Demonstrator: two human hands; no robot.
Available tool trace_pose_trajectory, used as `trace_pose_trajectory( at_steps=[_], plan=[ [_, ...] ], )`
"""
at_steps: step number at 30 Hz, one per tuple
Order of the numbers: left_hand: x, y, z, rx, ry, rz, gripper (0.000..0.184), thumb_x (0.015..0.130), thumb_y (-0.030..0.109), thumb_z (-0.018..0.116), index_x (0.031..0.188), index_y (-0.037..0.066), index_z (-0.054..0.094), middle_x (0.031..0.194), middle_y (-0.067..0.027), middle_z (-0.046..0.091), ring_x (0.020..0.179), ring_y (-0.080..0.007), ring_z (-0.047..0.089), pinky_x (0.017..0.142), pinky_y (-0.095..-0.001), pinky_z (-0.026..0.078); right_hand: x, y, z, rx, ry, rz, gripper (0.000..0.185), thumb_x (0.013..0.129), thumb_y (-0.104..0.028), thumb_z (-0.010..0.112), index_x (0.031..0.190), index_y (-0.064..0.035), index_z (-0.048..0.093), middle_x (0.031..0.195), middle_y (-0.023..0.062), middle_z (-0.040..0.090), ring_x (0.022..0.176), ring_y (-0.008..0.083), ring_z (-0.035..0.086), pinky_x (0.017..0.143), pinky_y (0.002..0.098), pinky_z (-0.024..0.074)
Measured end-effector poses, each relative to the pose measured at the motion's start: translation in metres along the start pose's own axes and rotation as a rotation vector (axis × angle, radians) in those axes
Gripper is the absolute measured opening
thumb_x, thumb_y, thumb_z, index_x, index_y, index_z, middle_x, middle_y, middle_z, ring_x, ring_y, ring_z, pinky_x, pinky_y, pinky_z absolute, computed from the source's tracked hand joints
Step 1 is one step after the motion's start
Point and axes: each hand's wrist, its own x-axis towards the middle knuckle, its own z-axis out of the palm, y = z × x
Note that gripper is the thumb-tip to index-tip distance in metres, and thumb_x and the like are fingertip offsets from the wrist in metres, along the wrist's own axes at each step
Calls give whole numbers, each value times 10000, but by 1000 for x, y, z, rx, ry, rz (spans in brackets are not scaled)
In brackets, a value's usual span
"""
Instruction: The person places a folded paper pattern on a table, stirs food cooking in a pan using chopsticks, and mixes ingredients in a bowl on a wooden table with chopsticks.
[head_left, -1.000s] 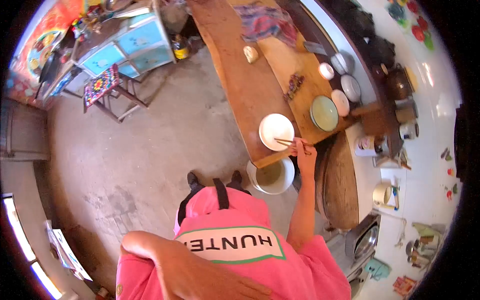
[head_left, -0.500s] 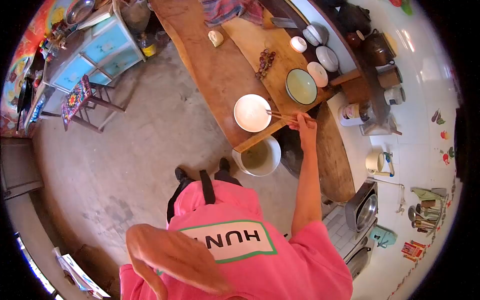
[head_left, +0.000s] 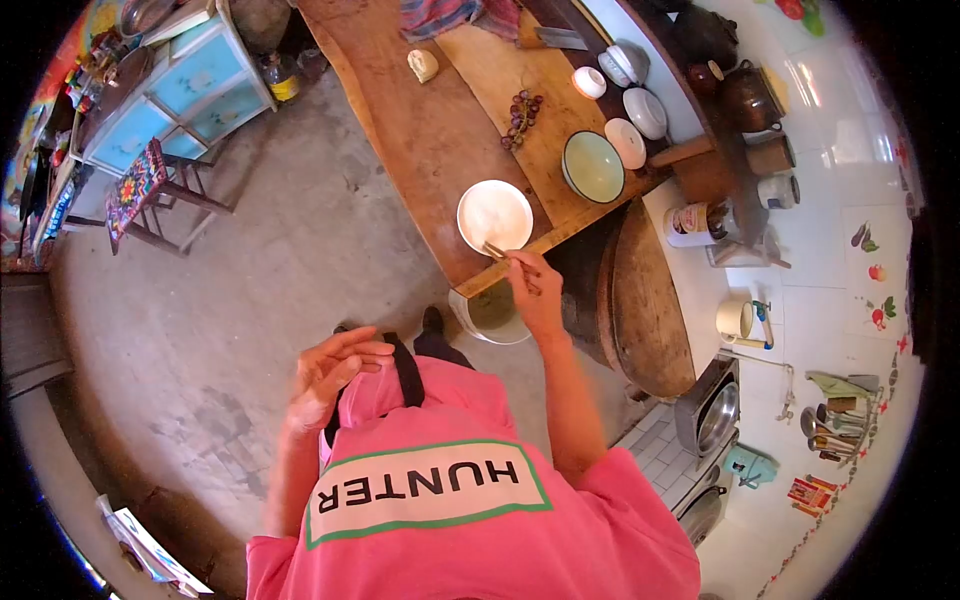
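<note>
Left hand loosely spread, right hand pinching slim brown chopsticks: a hard nudge could push the round white bowl just beyond the latter hand off the brown wooden table.

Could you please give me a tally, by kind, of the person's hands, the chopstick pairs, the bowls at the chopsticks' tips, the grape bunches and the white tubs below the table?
Hands: 2 (left hand, right hand)
Chopstick pair: 1
White bowl at the tips: 1
Grape bunch: 1
White tub: 1
Total: 6
</note>
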Motion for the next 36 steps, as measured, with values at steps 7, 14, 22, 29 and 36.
trace_pose_trajectory(
  at_steps=[7,14,22,29,36],
  plan=[
    [2,-11,11,-54,89,-40,400,916,155,549,1223,-96,494,1074,-219,630,953,-258,635,848,-354,509,50,-25,31,-150,-38,-263,117,851,-50,581,954,-22,630,876,196,617,723,339,623,629,354,481],
    [2,-21,-1,-55,224,14,374,918,160,538,1184,-103,517,1041,-221,637,921,-251,644,822,-334,517,94,-23,-24,224,4,199,194,912,-179,584,911,9,631,769,93,655,674,124,648,605,237,523],
    [-2,-44,-14,-10,405,12,373,904,173,559,1150,-106,533,1005,-205,653,876,-230,656,787,-317,524,139,1,-98,181,-57,429,216,881,-144,577,918,66,609,756,133,647,589,208,672,479,260,534],
    [6,-61,-10,-21,435,-6,346,904,149,556,1144,-99,541,1003,-206,653,873,-228,655,779,-312,526,217,4,-81,131,-141,512,225,853,-118,553,939,90,544,800,221,615,573,287,667,467,311,568],
    [3,-75,-6,-54,505,-15,368,891,165,564,1142,-102,536,984,-218,651,847,-237,657,764,-319,535,261,-11,-27,-4,-251,465,208,857,-129,545,946,59,542,793,214,612,553,296,666,436,306,552]
  ],
)
